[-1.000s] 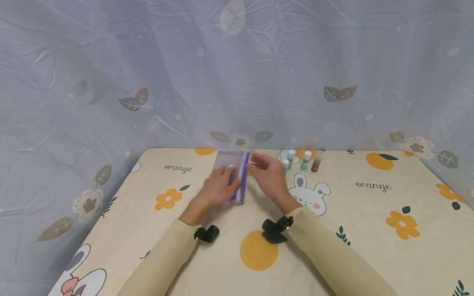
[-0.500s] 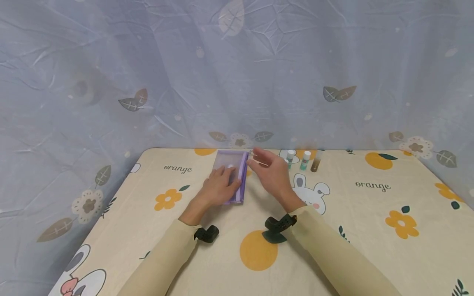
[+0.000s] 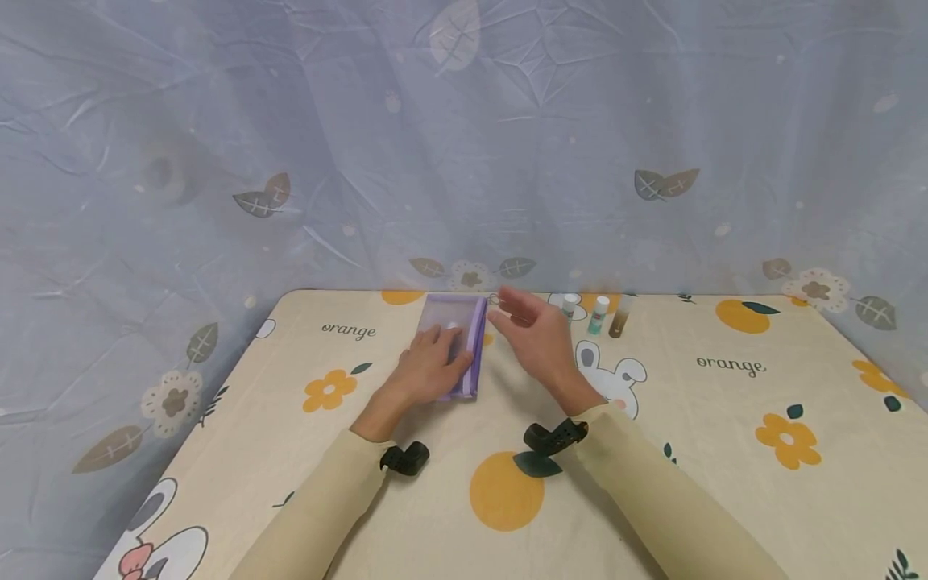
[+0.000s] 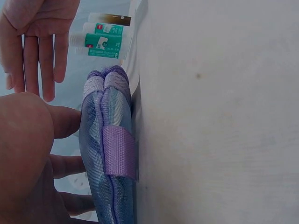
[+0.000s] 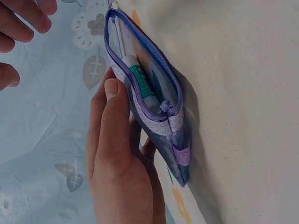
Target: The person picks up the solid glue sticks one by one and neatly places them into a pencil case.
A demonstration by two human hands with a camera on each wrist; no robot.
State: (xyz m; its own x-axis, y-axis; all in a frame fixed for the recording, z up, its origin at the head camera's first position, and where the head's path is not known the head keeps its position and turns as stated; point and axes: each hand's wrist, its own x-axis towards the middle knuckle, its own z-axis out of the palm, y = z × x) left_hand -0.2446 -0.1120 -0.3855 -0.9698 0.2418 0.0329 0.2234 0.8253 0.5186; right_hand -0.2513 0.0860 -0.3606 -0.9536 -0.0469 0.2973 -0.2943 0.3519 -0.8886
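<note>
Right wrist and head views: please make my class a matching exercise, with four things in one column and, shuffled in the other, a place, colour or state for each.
Things
1. pouch
2. green stick (right wrist view)
3. brown tube
4. tablecloth

Places, colours, states
A. cream, printed with oranges
B. inside the pouch
C. purple-edged, mouth open
D. to the right of the pouch in the head view

Right pairs: 1-C; 2-B; 3-D; 4-A
</note>
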